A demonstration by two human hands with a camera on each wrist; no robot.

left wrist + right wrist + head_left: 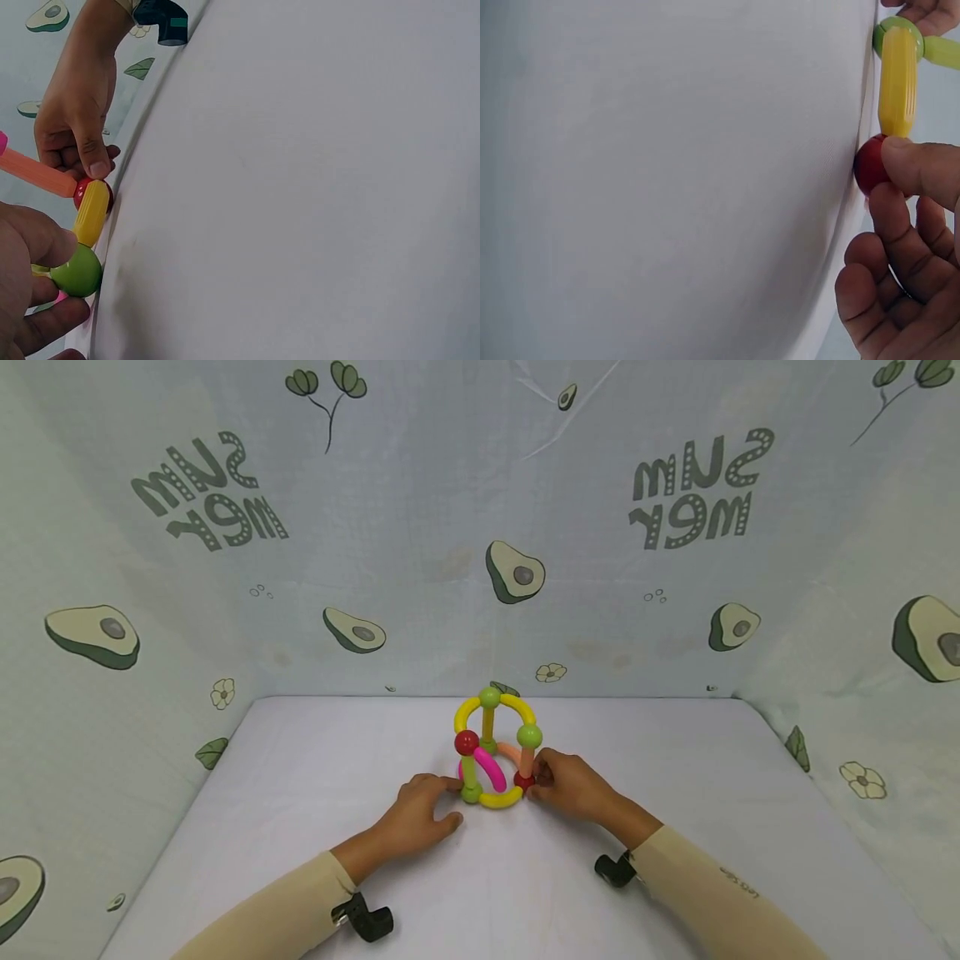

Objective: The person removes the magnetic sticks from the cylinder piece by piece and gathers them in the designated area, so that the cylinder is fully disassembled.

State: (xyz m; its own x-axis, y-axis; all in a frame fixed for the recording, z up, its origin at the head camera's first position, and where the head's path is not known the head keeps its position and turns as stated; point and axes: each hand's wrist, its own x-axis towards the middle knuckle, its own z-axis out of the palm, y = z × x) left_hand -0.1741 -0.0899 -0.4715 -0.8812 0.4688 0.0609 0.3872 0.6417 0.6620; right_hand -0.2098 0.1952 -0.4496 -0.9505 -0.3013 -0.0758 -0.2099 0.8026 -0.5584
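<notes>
On the white table (pixel 660 760) we see, towards the far edge, a toy frame (pixel 491 770) of coloured rods and balls, the left hand (pixel 416 818), thumb and fingers apart, at its front lower green ball (pixel 79 271), the right hand (pixel 573 785) pinching its lower red ball (pixel 869 166).

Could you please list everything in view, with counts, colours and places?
Frame: one, multicoloured, on table
Balls: six visible, four green, two red, at corners
Rods: count unclear; yellow, orange, green, pink; on frame
Table: one, white, beneath
Backdrop: one, pale, behind table
Prints: many, mostly green and cream, on backdrop
Cameras: two, black, by sleeves
Sleeves: two, beige, in foreground
Left hand: one, bare, at lower-left green ball
Right hand: one, bare, pinching lower red ball
</notes>
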